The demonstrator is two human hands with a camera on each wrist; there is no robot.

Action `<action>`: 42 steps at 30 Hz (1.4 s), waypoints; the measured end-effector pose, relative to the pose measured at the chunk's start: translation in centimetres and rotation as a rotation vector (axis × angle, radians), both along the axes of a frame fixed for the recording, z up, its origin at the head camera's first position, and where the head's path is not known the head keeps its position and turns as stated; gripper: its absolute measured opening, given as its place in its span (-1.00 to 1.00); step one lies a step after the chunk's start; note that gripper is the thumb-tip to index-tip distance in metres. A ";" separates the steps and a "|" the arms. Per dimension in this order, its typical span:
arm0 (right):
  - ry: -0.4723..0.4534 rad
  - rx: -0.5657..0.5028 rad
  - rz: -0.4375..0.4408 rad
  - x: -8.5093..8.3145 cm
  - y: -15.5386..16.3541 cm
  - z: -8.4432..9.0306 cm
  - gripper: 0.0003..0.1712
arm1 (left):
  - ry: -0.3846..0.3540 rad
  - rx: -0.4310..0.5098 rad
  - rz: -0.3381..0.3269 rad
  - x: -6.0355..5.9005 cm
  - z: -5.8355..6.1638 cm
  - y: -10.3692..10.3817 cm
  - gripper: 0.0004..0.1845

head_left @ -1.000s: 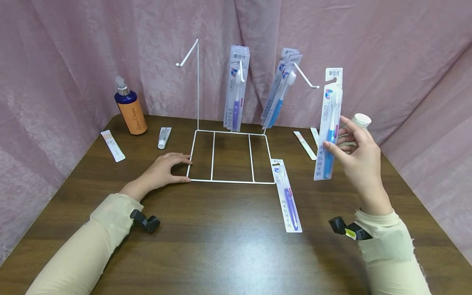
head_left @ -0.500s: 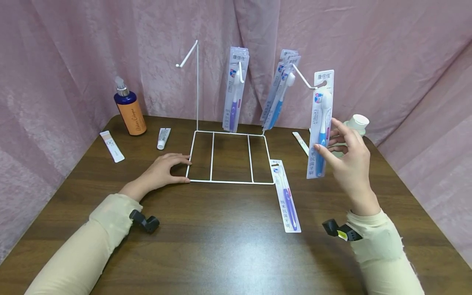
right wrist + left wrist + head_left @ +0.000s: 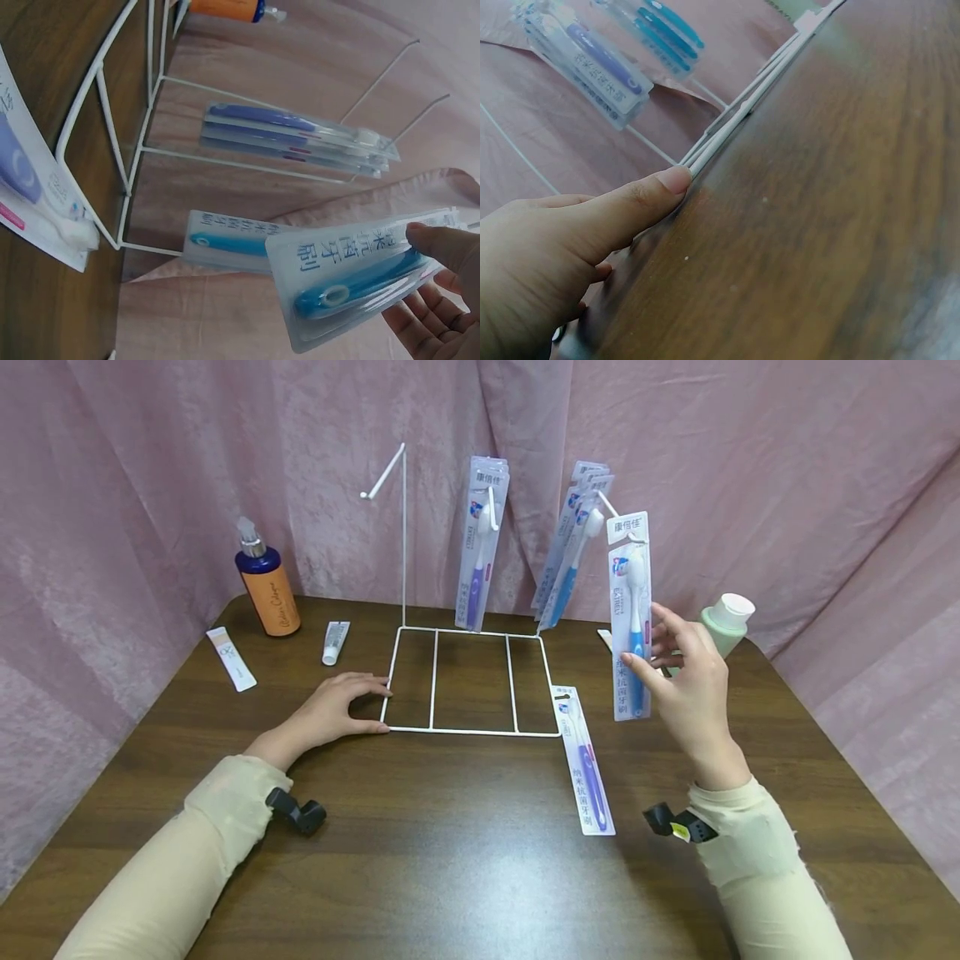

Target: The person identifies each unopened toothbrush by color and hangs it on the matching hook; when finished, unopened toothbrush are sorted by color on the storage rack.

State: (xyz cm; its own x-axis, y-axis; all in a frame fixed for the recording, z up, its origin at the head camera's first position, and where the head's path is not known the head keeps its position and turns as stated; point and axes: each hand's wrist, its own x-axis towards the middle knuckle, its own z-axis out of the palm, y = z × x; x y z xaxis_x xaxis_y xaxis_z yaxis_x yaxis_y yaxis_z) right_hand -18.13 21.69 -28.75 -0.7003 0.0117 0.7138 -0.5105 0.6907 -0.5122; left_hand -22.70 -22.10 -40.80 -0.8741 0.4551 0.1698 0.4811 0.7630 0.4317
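— Blue toothbrush pack [image 3: 631,618] — where is it?

— Pinched upright in my right hand [image 3: 686,681], its top at the wire rack's [image 3: 465,681] right hook. My left hand [image 3: 330,708] rests flat, fingers relaxed, touching the rack's base corner.

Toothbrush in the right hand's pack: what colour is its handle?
Blue, with a white head; the head view shows it best.

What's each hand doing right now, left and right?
Left hand: open, fingers straight, thumb tip pressing the white wire rack at its front corner.
Right hand: pinching the blue toothbrush pack, held upright at the rack's right hook.
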 end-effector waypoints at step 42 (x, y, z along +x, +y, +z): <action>-0.140 -0.220 -0.029 -10.7 -4.5 -1.4 -0.28 | 0.009 0.009 0.000 -0.1 -0.2 0.0 -0.39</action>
State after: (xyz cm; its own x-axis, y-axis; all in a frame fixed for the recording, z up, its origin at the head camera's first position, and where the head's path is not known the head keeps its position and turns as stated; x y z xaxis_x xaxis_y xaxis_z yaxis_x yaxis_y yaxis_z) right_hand -28.81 17.20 -30.11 -0.7891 0.1774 0.5881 -0.4057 0.5682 -0.7159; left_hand -22.76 -22.12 -40.97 -0.8724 0.4536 0.1822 0.4852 0.7589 0.4343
